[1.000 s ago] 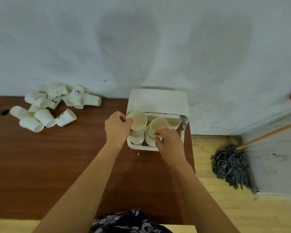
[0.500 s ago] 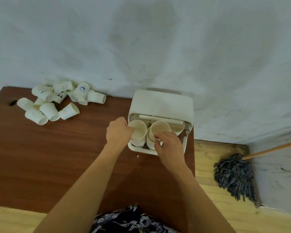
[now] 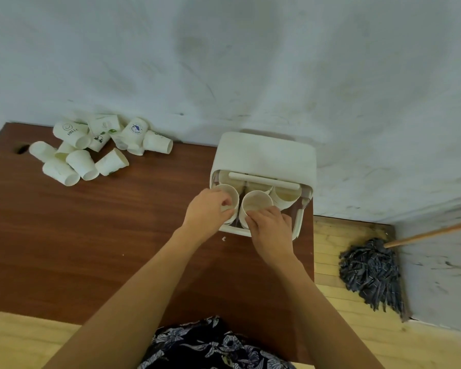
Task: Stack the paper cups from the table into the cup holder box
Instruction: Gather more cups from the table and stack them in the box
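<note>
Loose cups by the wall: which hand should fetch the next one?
Left. The loose cups lie on the table's far left, on the left hand's side. The right hand would have to cross the body. Both now grip cups in the cup holder box.

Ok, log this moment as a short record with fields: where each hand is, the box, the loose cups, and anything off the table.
left hand: gripping the rim of the left cup in the box
right hand: gripping the near rim of the middle cup
cup holder box: white, at the table's right far corner, cups standing inside
loose cups: pile lying on their sides, far left of the table
mop: on the floor, right of the table
</note>
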### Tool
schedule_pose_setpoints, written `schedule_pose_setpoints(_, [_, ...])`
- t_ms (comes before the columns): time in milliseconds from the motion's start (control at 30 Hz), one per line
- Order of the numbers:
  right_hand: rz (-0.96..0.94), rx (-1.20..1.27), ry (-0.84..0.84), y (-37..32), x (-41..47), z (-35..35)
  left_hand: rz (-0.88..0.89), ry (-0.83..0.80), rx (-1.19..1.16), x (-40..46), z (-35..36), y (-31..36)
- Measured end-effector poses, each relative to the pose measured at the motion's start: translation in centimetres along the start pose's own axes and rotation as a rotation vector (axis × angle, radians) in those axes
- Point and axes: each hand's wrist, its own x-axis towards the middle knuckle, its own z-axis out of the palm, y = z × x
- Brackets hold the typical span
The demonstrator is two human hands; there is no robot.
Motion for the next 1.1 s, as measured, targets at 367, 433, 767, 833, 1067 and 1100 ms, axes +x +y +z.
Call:
schedule_pose_setpoints(367, [0.034,-0.042,0.017,-0.8,0.1,1.1,-0.014,-0.013,0.013,0.4,0.9,0.4])
schedule_pose_setpoints(433, [0.039,-0.072,0.042,-1.2,0.0,0.9,0.02,-0.006,-0.008,0.2,0.7,0.3])
schedule_pose_setpoints(767, [-0.05,0.212,0.079,-8.4,1.1,0.8,-0.133,0.268,-0.078,-2.9,-3.8,-7.4])
schedule_pose_setpoints(833, [-0.081,0.224,0.009,-10.6,2.0,2.0,-0.215,0.256,-0.059,-3.6,-5.1,-10.5])
schedule_pose_setpoints(1067, [-0.031,0.251,-0.2,-19.6,6.2,7.9,-0.388,0.231,-0.071,-4.0,-9.7,-22.9])
schedule_pose_setpoints(1100, [0.001,0.264,-0.216,-20.9,6.9,8.8,-0.399,0.222,-0.069,-3.6,-10.3,-24.8])
